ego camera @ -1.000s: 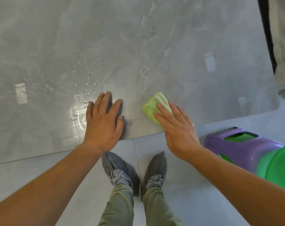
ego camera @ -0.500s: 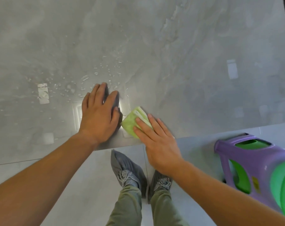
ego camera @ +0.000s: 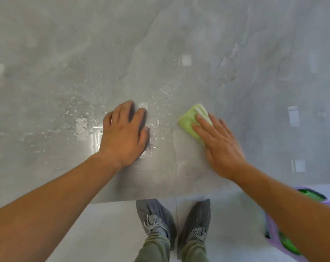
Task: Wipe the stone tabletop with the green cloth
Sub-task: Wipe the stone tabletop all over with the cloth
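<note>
Right hand (ego camera: 219, 146), fingers straight, presses green cloth (ego camera: 188, 121), slid right since earlier; left hand (ego camera: 123, 133) flat on tabletop (ego camera: 254, 53).

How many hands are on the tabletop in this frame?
2. The left hand lies flat on the wet tabletop, near its front edge. The right hand presses the cloth down with straight fingers, apart from the left. Nothing suggests a hidden one.

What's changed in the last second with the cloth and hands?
The right hand swept the cloth left, almost to the thumb of the left hand, then back right, opening a gap. Nothing grasped or released: it still presses flat on the cloth, and the left hand stays flat on the wet tabletop.
</note>
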Demonstrator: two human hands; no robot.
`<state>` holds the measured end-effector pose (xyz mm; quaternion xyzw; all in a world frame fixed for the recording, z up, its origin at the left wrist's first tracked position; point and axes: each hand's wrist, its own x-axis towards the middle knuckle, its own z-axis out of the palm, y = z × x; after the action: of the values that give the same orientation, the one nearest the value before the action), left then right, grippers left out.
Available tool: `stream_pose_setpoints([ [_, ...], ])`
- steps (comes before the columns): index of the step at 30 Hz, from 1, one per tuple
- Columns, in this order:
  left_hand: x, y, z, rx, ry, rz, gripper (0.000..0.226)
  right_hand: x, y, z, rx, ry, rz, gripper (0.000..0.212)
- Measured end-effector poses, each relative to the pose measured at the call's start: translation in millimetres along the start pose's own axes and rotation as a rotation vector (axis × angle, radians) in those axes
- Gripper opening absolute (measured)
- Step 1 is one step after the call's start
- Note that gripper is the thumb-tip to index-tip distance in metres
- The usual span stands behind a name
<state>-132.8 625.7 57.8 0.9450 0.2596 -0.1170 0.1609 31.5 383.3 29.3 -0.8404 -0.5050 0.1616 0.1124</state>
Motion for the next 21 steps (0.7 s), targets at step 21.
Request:
stream_pose_setpoints([
  [21, 231.2, -45.4, -73.7, 0.034, 0.031, -0.141, 0.062, 305.2, 94.4, -87.4, 0.102, 0.190, 0.487, 0.065],
])
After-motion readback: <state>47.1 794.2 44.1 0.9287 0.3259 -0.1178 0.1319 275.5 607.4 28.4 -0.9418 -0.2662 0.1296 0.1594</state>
